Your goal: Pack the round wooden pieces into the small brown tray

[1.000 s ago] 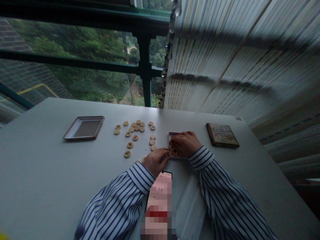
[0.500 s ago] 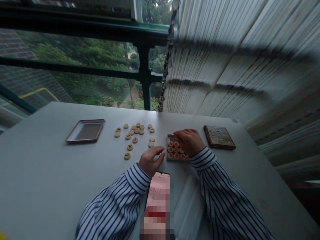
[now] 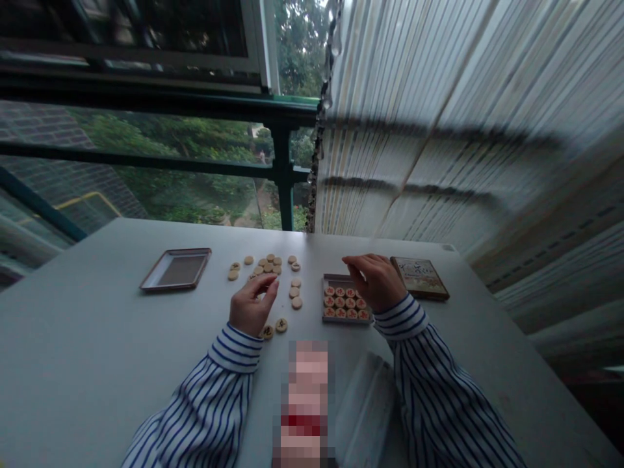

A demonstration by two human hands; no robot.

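Note:
My left hand [image 3: 253,305] hovers over the loose xiangqi pieces, with its fingers curved and the thumb slightly apart; nothing shows between them. It hides some of the pieces below. Round wooden pieces [image 3: 268,267] lie in a cluster beyond it, and two with dark characters, one of them a xiangqi piece [image 3: 281,325], lie by its wrist. My right hand [image 3: 377,279] is held above the right side of a small open box [image 3: 333,280], its fingers stretched out to the left. Rows of red-lettered pieces [image 3: 340,302] fill the near part of the box.
An empty shallow tray-like lid [image 3: 182,270] lies at the left. A flat printed box [image 3: 422,278] is at the right, beyond my right hand. A blurred-out phone [image 3: 307,390] and a clear plastic sheet [image 3: 368,403] lie in front of me on the white table [image 3: 97,364].
My left hand has moved left, from beside the box to over the loose pieces. My right hand stays at the box, slightly raised, showing more of its rows. The view has tilted up.

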